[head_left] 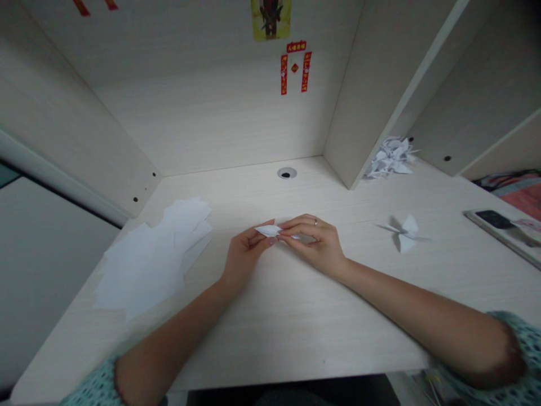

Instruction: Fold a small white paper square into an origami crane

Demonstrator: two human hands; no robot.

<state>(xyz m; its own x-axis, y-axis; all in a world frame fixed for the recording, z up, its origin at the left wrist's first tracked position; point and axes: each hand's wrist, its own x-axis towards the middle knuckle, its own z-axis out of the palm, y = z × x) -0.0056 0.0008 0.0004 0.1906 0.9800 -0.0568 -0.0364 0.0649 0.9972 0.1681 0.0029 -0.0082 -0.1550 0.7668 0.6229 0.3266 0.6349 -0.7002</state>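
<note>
A small piece of folded white paper (267, 230) is pinched between my two hands, a little above the middle of the desk. My left hand (250, 246) grips it from the left, thumb in front and fingers behind. From the right, my right hand (315, 239), with a ring on one finger, pinches the paper's other end. A white tip pokes out below the right fingers. To the right stands a folded paper crane (408, 232) with its wings spread. Several loose sheets of white paper (147, 259) lie in an overlapping pile to the left.
A heap of folded white paper pieces (391, 158) sits behind the upright divider panel (380, 84). At the right edge lies a phone (492, 219) on a flat object. A round cable hole (287, 173) is near the back panel, which bears red stickers (283, 74).
</note>
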